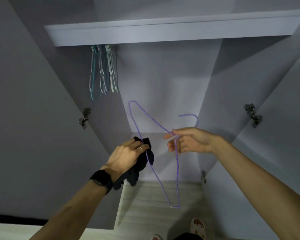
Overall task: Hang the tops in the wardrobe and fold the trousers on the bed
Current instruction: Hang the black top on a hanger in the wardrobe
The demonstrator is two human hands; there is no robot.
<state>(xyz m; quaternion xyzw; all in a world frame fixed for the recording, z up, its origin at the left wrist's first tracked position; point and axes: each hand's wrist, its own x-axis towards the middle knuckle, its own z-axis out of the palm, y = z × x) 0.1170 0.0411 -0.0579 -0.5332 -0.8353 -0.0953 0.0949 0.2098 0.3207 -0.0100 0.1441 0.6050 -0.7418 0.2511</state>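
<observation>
- Right hand: grip closed, thumb and fingers pinching the neck of 1 purple hanger, just under its hook. The hook curves up and to the right of this grip. The frame is tilted, with 1 corner high to the left of the grip and the other low beneath it.
- Left hand: grip closed round a bunched dark top, fingers curled over the cloth. 1 arm of the purple hanger crosses this grip, against the cloth. The rest of the top hangs below the grip, past the wrist.
- Black watch on the left wrist; ring on 1 finger.
- Both grips are held inside the open wardrobe, below its shelf.
- Spare hangers, teal and white, hang bunched under the shelf, high up and left of the left grip.
- Pale floor and a slipper below both grips.
</observation>
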